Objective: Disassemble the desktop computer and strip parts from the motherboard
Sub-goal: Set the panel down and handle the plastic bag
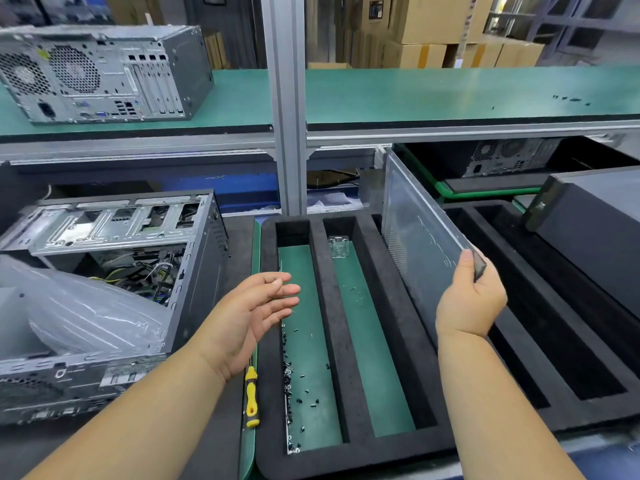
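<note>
Right hand (469, 299) pinching the near corner of the grey side panel (415, 244), thumb on the inner face, fingers curled behind the edge. Panel tilted on edge, long axis running up and away from the grip toward the shelf post, hanging over the gap between the black foam tray (384, 313) and the darker foam tray (554, 306) to its right. Left hand (249, 317) free, fingers straight and apart, palm turned inward, holding nothing. Opened computer case (114, 271) well off to the left, lying with its open side up, cables showing inside, a plastic bag (86, 306) draped over its near part. Case nearer the left hand; panel entirely on the right. Probably a matter of setting the panel aside rightward, then reaching left into the case. Yellow screwdriver (251, 396) just beside the left wrist, loose screws (294, 386) in the tray's left slot.
</note>
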### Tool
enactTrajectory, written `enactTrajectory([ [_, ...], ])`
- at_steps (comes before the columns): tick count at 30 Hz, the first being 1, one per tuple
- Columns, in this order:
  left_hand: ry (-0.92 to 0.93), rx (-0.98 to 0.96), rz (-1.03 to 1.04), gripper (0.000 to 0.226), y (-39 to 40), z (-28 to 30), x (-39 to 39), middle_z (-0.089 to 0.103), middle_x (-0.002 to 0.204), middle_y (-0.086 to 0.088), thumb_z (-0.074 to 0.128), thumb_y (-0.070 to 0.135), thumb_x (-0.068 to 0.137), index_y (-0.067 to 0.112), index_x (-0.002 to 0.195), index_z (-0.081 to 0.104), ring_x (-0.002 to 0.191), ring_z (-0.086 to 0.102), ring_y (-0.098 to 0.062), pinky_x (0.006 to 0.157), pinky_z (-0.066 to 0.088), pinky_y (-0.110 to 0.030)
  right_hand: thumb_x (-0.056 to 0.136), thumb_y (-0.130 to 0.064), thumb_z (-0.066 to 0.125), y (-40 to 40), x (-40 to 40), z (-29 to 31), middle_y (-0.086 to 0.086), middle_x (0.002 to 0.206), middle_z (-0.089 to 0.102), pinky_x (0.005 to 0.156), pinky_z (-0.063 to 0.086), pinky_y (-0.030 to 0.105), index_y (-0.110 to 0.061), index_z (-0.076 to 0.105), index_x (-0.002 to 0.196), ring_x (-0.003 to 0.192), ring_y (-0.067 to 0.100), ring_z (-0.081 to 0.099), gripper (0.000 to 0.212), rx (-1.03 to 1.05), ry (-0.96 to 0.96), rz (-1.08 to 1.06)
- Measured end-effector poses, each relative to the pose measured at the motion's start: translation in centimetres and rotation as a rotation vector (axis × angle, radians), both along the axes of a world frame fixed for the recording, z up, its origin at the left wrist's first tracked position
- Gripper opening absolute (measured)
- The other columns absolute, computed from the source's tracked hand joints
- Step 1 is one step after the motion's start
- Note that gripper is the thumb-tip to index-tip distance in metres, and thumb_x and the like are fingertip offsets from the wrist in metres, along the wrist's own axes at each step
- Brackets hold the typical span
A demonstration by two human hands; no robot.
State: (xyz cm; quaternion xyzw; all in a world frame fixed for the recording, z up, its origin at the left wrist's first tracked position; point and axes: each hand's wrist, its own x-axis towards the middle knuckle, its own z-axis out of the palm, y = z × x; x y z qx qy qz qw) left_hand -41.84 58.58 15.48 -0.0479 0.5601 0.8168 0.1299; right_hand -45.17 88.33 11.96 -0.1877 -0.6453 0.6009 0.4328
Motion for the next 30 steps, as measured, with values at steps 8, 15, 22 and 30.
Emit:
enactTrajectory([
  [8, 0.036, -0.018, 0.055, 0.038, -1.0, 0.5, -0.9, 0.071, 0.107, -0.013, 0.063, 0.026, 0.078, 0.010, 0.112, 0.064, 0.101, 0.068, -0.024, 0.082, 0.054, -0.030, 0.097, -0.040, 0.050, 0.2, -5.6, 0.4, -0.012, 0.089, 0.066, 0.073, 0.043, 0.002, -0.015, 0.071, 0.110, 0.080, -0.012, 0.057, 0.035, 0.000, -0.068, 0.026],
  [15, 0.049, -0.025, 0.070, 0.037, -1.3, 0.5, -1.1, 0.070, 0.107, -0.013, 0.063, 0.026, 0.079, 0.011, 0.113, 0.064, 0.103, 0.067, -0.025, 0.089, 0.051, -0.034, 0.094, -0.049, 0.046, 1.1, -7.2, 0.4, -0.021, 0.085, 0.065, 0.081, 0.050, 0.016, -0.022, 0.069, 0.104, 0.085, -0.005, 0.060, 0.037, -0.031, -0.105, 0.013],
  [22, 0.070, -0.016, 0.035, 0.036, -0.5, 0.6, -1.0, 0.070, 0.107, -0.012, 0.061, 0.025, 0.079, 0.011, 0.112, 0.063, 0.102, 0.068, -0.024, 0.083, 0.054, -0.029, 0.094, -0.052, 0.047, 1.7, -5.1, 0.1, -0.023, 0.105, 0.065, 0.088, 0.049, 0.021, -0.036, 0.060, 0.119, 0.101, -0.010, 0.058, 0.033, 0.027, -0.194, 0.098],
  [30, 0.113, -0.009, 0.004, 0.036, -1.7, 1.3, 0.3, 0.071, 0.106, -0.011, 0.061, 0.025, 0.080, 0.011, 0.113, 0.062, 0.100, 0.068, -0.023, 0.081, 0.055, -0.027, 0.092, -0.045, 0.056, -0.3, -2.0, 3.6, -0.019, 0.136, 0.046, 0.093, 0.035, 0.014, -0.030, 0.040, 0.143, 0.121, -0.002, 0.047, 0.055, 0.243, -0.032, 0.057],
])
